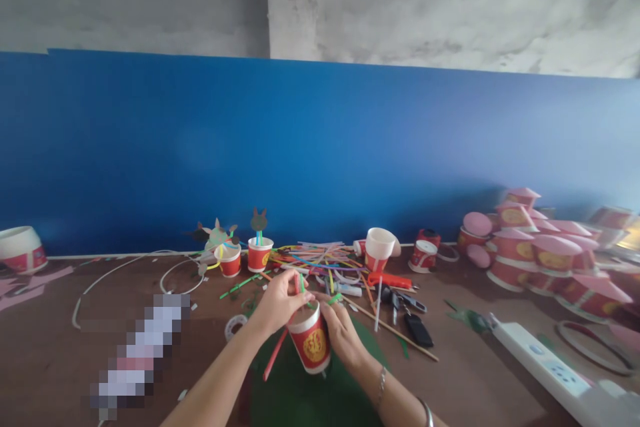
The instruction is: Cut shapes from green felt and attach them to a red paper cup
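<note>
A red and white paper cup (311,341) with a yellow emblem is tilted over a dark green sheet (300,403). My left hand (280,300) is closed at the cup's rim, its fingertips pinched round a green straw (301,282) and a red one beside it. Against the cup's right side rests my right hand (341,328), fingers bent round the rim near a green straw end (334,299). A red straw (275,355) slants down on the cup's left. The inside of the cup is mostly hidden by my fingers.
Behind the hands lies a heap of coloured straws (320,257). Cups with paper animal figures (260,255) stand left of it. An orange-red tool (390,280), keys (417,329) and a wooden stick (400,333) lie right. Farther right are a power strip (543,360) and stacked cups (515,253).
</note>
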Action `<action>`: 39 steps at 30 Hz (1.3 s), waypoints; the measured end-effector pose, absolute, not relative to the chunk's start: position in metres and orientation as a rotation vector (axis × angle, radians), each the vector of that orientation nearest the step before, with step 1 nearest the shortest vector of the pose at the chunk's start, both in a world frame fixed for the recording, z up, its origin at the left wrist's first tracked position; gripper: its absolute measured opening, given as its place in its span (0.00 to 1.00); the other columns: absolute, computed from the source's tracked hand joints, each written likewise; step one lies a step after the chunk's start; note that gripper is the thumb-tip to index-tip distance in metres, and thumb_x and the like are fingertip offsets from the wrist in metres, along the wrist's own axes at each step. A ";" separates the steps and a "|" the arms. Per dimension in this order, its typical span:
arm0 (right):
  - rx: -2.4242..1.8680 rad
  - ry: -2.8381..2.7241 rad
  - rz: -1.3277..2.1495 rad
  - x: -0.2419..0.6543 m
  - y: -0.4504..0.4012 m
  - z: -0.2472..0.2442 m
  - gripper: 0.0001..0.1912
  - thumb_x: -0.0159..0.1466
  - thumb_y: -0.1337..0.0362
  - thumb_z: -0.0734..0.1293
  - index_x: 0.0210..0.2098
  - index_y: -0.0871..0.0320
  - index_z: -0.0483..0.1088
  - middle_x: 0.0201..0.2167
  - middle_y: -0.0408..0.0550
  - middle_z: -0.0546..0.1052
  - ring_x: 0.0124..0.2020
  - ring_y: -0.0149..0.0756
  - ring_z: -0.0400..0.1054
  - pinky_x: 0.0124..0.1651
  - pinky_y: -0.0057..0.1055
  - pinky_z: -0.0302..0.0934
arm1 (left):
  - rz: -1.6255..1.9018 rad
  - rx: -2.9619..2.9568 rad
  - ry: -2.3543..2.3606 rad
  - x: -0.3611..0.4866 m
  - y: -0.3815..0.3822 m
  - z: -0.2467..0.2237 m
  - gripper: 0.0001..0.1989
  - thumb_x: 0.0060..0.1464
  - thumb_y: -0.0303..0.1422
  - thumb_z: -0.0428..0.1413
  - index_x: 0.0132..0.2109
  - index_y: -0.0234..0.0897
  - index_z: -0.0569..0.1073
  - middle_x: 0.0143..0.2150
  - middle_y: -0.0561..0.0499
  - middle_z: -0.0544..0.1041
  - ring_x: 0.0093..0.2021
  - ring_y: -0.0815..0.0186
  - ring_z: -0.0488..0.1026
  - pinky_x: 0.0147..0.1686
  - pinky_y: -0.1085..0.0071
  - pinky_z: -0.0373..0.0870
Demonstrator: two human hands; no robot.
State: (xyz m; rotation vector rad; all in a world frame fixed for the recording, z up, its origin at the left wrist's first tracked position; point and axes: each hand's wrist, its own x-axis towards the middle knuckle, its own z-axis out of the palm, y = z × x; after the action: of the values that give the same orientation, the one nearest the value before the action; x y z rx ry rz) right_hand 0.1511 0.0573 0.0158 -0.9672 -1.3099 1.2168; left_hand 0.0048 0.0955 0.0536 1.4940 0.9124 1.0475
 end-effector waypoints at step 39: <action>-1.265 -1.562 0.900 0.181 0.117 0.062 0.15 0.59 0.57 0.60 0.19 0.58 0.62 0.11 0.36 0.62 0.13 0.26 0.56 0.17 0.23 0.50 | 1.323 2.030 1.133 0.002 0.105 0.043 0.17 0.54 0.30 0.49 0.51 0.40 0.69 0.50 0.44 0.71 0.52 0.58 0.65 0.49 0.61 0.65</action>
State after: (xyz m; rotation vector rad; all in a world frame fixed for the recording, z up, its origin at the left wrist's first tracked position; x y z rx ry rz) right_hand 0.1807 0.1167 0.0624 -1.2654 -1.5615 0.9004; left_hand 0.0016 0.1050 0.0434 2.0299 1.1330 1.3235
